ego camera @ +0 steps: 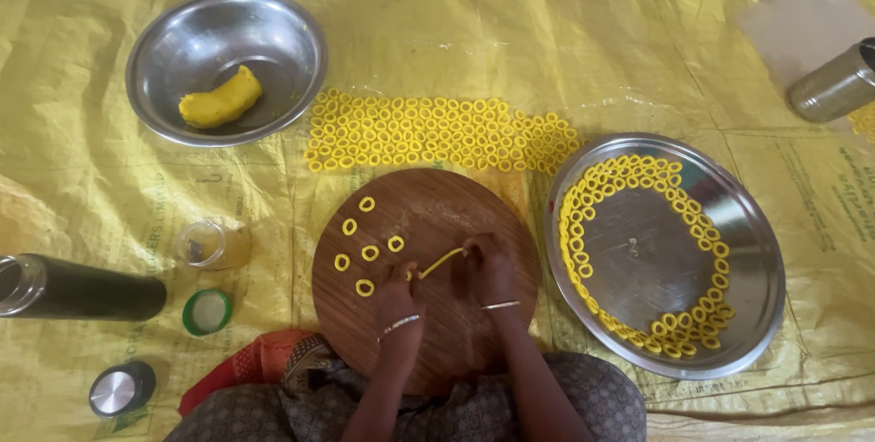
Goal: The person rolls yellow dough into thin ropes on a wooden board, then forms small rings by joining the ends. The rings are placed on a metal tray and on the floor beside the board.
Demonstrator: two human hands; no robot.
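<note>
On a round wooden board (437,200) my left hand (400,301) and my right hand (488,267) each pinch one end of a thin yellow dough strand (440,262). Several small yellow dough rings (367,252) lie on the board's left part, just beyond my left hand. A steel bowl (283,32) at the far left holds a lump of yellow dough (220,98). Many finished rings (437,135) lie in rows on the yellow sheet beyond the board. More rings (583,223) curve along the inside of a large steel plate (656,260) at the right.
A dark flask (77,289) lies on its side at the left, with a small glass jar (211,243), a green lid (207,312) and a steel cap (119,389) near it. A steel tumbler (834,87) lies at the far right. A yellow plastic sheet (547,23) covers the floor.
</note>
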